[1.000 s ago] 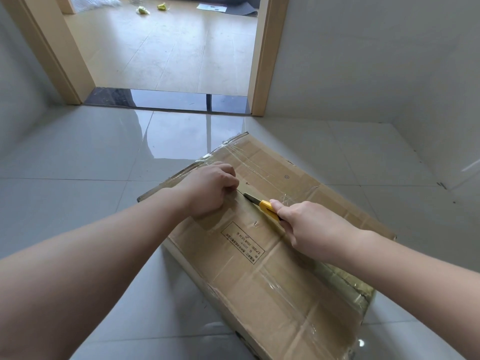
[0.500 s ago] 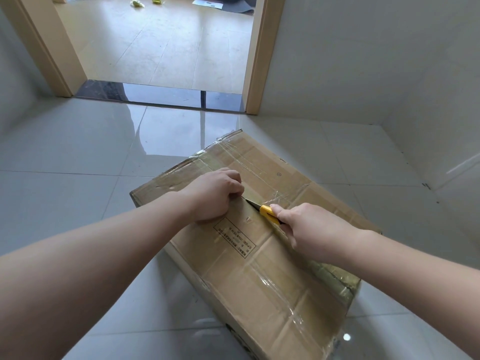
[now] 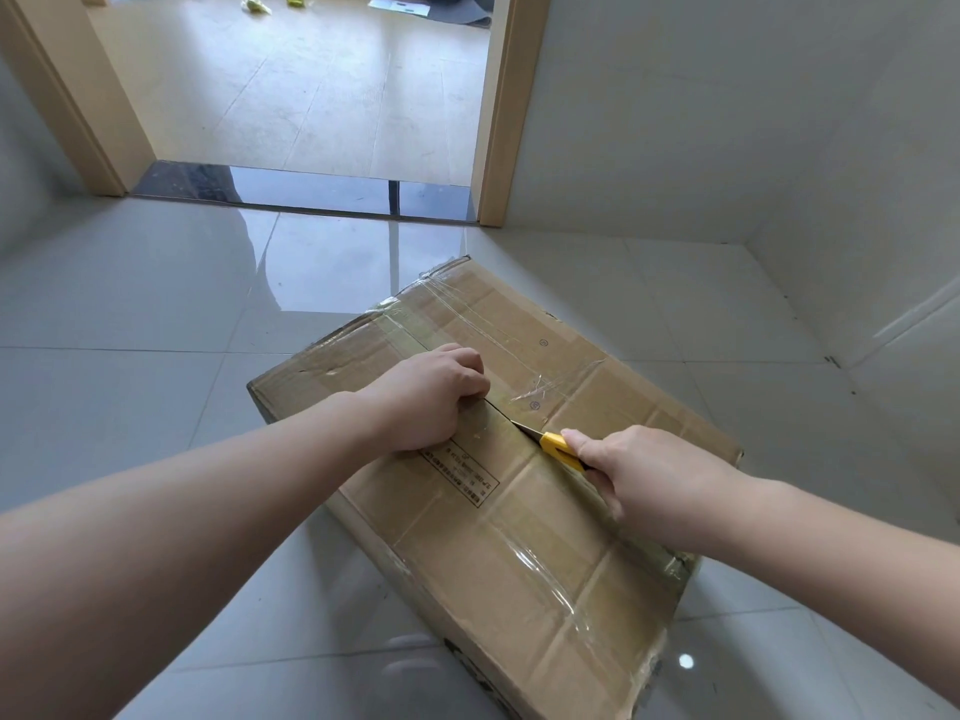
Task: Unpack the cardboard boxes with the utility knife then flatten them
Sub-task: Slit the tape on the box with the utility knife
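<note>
The cardboard box (image 3: 498, 459) lies flat on the tiled floor (image 3: 130, 314), one corner turned toward the doorway (image 3: 311, 96), with clear tape running along the centre seam (image 3: 498, 410) of its top, where the two flaps meet. The right hand (image 3: 654, 475) is the grip here: its fingers are wrapped round the yellow utility knife (image 3: 558, 448), and the blade tip sits in the seam, pointing along it toward the far end of the box. The left hand (image 3: 434, 397) rests on the near flap, just beside the seam and just ahead of the blade, its fingers curled; whether they hook the flap's edge or only press on it I cannot tell. Between this hand and the knife the seam looks parted as a dark slit; behind the knife, toward the person, the right hand and wrist hide much of the seam, so its state there is unclear. The seam's long axis runs diagonally across the box top, from its far end down toward the right wrist. The cut must follow that line, and a forward push would drive the blade straight at the left knuckles, so drawing it back toward the right wrist looks safer.
</note>
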The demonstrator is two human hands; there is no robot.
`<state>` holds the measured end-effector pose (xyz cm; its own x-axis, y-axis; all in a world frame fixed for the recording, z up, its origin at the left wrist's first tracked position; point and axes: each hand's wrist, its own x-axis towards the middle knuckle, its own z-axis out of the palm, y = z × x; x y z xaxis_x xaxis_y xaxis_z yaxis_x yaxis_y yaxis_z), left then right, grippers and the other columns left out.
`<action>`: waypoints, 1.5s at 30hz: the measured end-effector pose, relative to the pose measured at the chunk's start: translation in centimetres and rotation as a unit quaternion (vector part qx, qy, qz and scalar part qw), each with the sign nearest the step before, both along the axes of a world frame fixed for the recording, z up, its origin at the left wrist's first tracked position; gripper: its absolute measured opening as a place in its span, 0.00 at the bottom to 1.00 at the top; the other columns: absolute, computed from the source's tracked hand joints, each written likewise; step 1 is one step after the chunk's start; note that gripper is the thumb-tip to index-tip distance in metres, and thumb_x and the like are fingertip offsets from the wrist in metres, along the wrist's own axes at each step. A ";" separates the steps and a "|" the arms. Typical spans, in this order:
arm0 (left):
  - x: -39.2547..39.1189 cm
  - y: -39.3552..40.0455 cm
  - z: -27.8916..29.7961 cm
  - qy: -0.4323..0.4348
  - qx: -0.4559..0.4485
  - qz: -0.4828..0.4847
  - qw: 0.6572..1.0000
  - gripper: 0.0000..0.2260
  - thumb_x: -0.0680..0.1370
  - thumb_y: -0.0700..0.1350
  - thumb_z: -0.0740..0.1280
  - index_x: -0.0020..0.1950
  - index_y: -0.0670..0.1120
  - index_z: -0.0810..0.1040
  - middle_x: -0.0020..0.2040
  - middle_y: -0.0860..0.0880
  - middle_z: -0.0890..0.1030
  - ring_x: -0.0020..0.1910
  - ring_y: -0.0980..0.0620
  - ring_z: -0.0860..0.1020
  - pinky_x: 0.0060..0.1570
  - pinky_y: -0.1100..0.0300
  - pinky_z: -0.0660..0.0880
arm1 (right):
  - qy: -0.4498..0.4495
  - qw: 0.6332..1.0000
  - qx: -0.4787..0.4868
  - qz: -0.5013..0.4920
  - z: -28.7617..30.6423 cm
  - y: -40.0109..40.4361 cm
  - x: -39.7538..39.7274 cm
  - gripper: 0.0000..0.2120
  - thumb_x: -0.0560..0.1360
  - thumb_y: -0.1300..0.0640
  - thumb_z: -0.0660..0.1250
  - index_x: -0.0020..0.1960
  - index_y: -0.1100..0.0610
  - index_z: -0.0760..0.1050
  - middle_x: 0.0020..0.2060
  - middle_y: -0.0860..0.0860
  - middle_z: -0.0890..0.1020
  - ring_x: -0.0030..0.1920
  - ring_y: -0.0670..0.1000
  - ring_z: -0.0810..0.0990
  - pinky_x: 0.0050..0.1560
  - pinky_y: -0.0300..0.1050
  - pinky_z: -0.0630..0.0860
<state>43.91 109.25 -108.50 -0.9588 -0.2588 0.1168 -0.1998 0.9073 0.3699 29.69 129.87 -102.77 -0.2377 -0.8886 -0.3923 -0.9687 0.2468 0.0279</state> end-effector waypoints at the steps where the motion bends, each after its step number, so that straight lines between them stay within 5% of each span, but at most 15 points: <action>1: -0.1 0.1 -0.1 -0.001 0.002 0.000 1.000 0.11 0.71 0.35 0.61 0.45 0.46 0.80 0.48 0.52 0.75 0.52 0.50 0.71 0.49 0.51 0.74 | 0.001 1.000 0.001 -0.002 0.0 0.1 0.0 0.26 0.81 0.56 0.52 0.78 0.48 0.53 0.49 0.53 0.77 0.46 0.55 0.77 0.47 0.53 0.77; 32: -2.6 5.9 0.4 -0.039 0.000 -0.080 0.996 0.11 0.70 0.35 0.60 0.47 0.45 0.79 0.49 0.50 0.75 0.53 0.49 0.70 0.50 0.52 0.73 | -0.020 1.000 -0.009 -0.018 1.2 9.2 -1.2 0.24 0.83 0.52 0.51 0.78 0.46 0.53 0.46 0.50 0.78 0.46 0.53 0.76 0.48 0.51 0.73; 45: -3.0 7.8 0.0 0.028 0.042 -0.073 0.996 0.17 0.64 0.36 0.53 0.42 0.42 0.80 0.43 0.48 0.76 0.47 0.46 0.73 0.48 0.64 0.65 | 0.035 0.999 0.036 -0.018 3.2 8.0 -1.1 0.20 0.81 0.55 0.54 0.72 0.46 0.65 0.43 0.52 0.77 0.41 0.55 0.76 0.40 0.48 0.73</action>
<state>40.89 117.00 -108.55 -0.9797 -0.1283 0.1542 -0.0455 0.8908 0.4521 28.58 137.85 -99.55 -0.2975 -0.8491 -0.4366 -0.9544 0.2758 0.1139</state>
